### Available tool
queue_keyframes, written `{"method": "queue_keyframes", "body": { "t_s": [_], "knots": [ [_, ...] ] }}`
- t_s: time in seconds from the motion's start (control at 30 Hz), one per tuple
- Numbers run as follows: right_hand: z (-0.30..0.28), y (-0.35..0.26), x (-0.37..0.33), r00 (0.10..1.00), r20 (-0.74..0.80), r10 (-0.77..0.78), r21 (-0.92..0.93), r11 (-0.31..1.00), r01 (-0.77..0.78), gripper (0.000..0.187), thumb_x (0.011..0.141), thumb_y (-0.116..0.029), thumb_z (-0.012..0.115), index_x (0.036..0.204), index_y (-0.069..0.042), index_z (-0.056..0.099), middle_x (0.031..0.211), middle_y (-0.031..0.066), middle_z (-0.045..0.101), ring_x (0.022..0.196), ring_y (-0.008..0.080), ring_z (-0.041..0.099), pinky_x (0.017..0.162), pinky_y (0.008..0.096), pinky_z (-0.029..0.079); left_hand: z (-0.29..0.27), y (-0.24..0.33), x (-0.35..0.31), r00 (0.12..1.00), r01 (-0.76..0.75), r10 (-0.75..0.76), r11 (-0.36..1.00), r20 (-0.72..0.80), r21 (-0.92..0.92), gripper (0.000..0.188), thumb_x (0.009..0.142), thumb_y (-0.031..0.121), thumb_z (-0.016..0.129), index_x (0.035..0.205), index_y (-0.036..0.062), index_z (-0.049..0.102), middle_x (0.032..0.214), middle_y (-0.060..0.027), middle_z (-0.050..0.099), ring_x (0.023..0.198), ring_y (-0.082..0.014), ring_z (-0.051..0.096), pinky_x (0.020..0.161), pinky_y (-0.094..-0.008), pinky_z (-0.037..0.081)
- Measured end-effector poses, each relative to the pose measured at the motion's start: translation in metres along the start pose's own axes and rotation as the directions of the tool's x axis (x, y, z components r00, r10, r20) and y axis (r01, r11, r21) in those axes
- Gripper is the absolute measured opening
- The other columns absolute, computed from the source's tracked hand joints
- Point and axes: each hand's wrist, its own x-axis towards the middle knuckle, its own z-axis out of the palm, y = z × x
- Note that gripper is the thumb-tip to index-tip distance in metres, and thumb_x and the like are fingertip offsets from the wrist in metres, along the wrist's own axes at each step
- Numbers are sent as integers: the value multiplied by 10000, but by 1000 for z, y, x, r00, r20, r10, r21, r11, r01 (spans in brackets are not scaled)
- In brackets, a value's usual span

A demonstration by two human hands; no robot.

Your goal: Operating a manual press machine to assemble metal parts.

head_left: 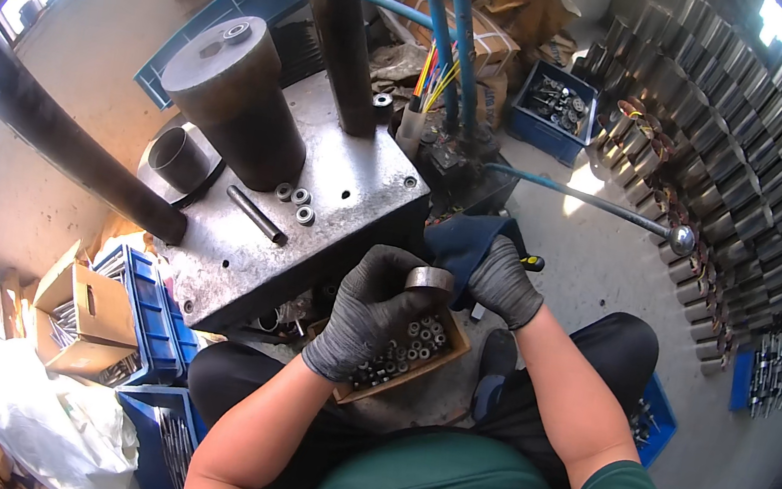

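Both my hands wear grey knit gloves. My left hand (pixel 369 312) is closed round a short shiny metal ring (pixel 430 279), held up in front of the press table. Beside it, my right hand (pixel 506 287) grips a dark blue cloth (pixel 459 251). A small yellow and black end (pixel 533 263) shows by its fingers; what it belongs to is hidden. Below the hands, between my knees, a cardboard box (pixel 451 347) holds many small metal rings. On the steel table (pixel 361 174) lie a dark rod (pixel 256 214) and several small bearings (pixel 304 215).
A heavy steel cylinder (pixel 239 111) stands on the table between thick columns (pixel 338 24). A blue lever with a ball end (pixel 681 239) juts right. Stacked metal tubes (pixel 730 143) line the right wall. Blue crates (pixel 135 297) and a white sack (pixel 47 416) crowd the left.
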Motion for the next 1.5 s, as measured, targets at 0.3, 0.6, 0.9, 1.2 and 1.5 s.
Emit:
{"method": "queue_keyframes", "body": {
  "t_s": [0.3, 0.6, 0.9, 1.2, 1.5],
  "knots": [
    [64, -13, -19, 924, -327, 196, 914, 314, 257, 400, 1030, -169, 676, 1407, -47, 617, 1414, 139, 660, 1337, 253, 627, 1137, 383, 496, -6, -39, 13, 968, -91, 178, 908, -179, 409, 288, 936, -79, 714, 1180, 30, 607, 1069, -73, 706, 961, -142, 683, 852, -322, 594],
    [3, -50, 14, 997, 78, 3, -169, 985, 10, 379, 939, -134, 703, 1304, -35, 696, 1154, 138, 717, 1087, 268, 700, 984, 374, 561, 3, -45, 11, 962, -99, 180, 931, -205, 352, 272, 974, -27, 718, 1206, 29, 588, 1039, -80, 708, 915, -138, 686, 797, -328, 600],
    [37, -33, -15, 934, -300, 196, 876, 444, 188, 375, 971, -162, 697, 1331, -58, 681, 1300, 157, 683, 1175, 268, 682, 1065, 372, 536, 8, -31, 5, 968, -131, 158, 981, -197, 142, 271, 986, 76, 779, 1194, 32, 612, 1073, -73, 715, 983, -148, 679, 912, -332, 575],
    [56, -29, -24, 903, -387, 186, 845, 463, 267, 394, 1031, -292, 730, 1321, -28, 693, 1198, 52, 730, 1130, 177, 684, 997, 368, 568, -7, -2, 12, 981, 148, -190, 832, -23, -534, 454, 975, 325, 829, 1276, 67, 609, 1107, -62, 681, 973, -136, 673, 801, -333, 604],
    [30, -31, -30, 961, 210, 180, 739, -673, -35, 410, 1027, -243, 741, 1387, -64, 665, 1245, 58, 730, 1118, 171, 706, 987, 344, 594, -10, -27, 19, 927, -324, 375, 766, 23, 556, 353, 939, -80, 759, 1242, 41, 623, 1235, -71, 678, 1106, -170, 670, 1024, -328, 555]
  ]
}}
